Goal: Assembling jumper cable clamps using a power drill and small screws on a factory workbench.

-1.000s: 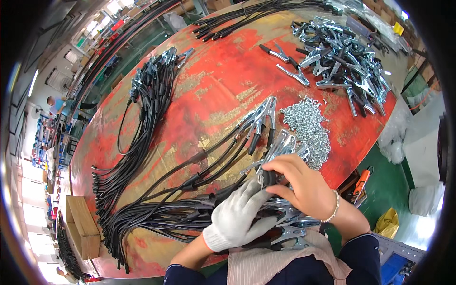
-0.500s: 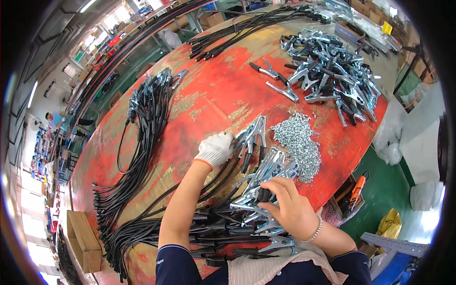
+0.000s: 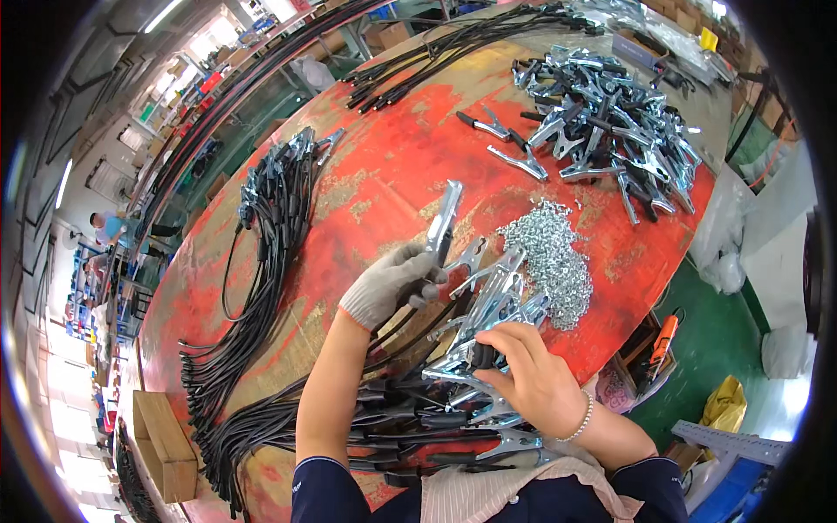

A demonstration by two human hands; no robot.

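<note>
Left of fastener heap (image 3: 551, 261): left hand (image 3: 394, 283) grips crocodile clamp (image 3: 445, 216); cables (image 3: 275, 407) could snag it. Below heap: right hand (image 3: 530, 376) pinches black piece (image 3: 482, 356), tool perhaps; slack hold might drop it.

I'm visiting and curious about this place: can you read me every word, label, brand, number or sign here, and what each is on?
No text is clear enough to quote.
Left sleeve: small pale marks, too small to read.
Right sleeve: tiny pale mark, too small to read.
Small box, upper right: faint marking, too blurred to read.
Metal clamp in the left hand: no lettering visible.
</note>
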